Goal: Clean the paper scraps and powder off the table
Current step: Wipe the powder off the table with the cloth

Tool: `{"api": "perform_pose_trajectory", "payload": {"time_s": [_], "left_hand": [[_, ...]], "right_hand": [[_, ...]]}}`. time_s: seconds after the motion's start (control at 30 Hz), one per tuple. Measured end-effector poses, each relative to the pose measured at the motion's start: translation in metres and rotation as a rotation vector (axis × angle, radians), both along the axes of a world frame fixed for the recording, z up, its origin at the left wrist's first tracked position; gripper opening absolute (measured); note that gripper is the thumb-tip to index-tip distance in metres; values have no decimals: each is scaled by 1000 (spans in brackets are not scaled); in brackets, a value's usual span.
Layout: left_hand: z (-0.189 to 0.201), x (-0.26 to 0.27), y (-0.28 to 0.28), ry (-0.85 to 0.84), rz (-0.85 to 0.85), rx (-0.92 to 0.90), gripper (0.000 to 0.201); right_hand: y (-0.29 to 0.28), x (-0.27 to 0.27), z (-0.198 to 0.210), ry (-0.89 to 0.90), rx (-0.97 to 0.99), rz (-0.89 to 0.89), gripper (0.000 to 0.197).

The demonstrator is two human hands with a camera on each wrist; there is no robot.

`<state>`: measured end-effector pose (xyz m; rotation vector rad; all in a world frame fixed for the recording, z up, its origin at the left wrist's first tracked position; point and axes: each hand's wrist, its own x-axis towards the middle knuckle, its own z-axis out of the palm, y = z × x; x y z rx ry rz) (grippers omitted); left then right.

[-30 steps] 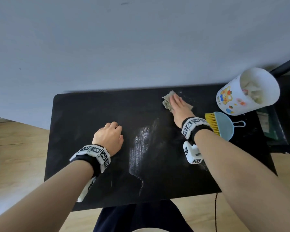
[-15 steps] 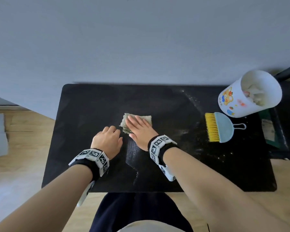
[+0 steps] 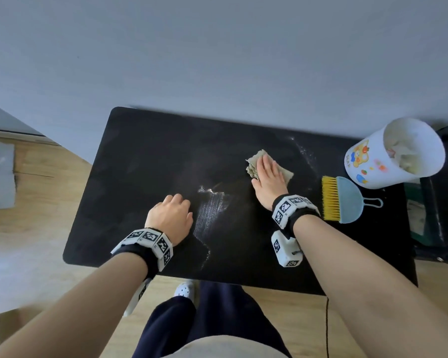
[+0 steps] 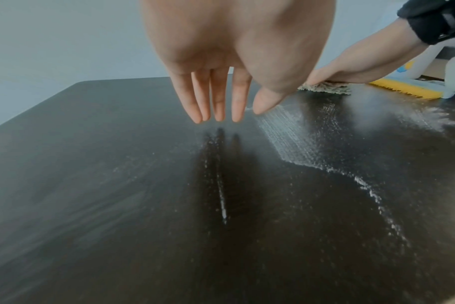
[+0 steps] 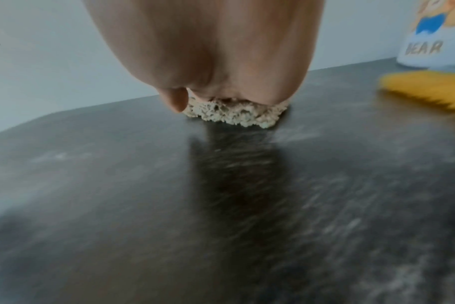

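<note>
Head | white bin (image 3: 367,161) holds scraps (paper) | right hand (image 3: 268,174) flat on cloth (image 3: 254,164) | left hand (image 3: 170,215) idle

I see bare forearms, no sleeves. Each wrist carries a black band (image 3: 150,259) ringed with white blocks printed in black-and-white square markers. A white camera housing (image 3: 286,250) with the same markers hangs under the right wrist, lower centre of the head view. Below are dark navy trousers (image 3: 217,316) and a white perforated clog (image 3: 184,290).
</note>
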<state>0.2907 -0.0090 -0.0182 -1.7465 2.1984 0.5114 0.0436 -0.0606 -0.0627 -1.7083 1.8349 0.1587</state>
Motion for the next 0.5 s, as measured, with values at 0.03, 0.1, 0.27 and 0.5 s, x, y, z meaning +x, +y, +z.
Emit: {"api": "perform_pose_trajectory", "payload": {"time_s": [0.03,0.1,0.27,0.5], "left_hand": [[1,4,2,-3,3,2,29],[2,13,6,-6,6,4,29],[1,38,23,10,36,22,29],[3,61,44,35,30,-16,28]], "right_hand": [[0,13,0,-26,1,18,60],[2,40,-2,-61,-22,94,58],[12,90,-6,-70,-72,243,56],[57,122,-5,-91,-58,316,57]]}}
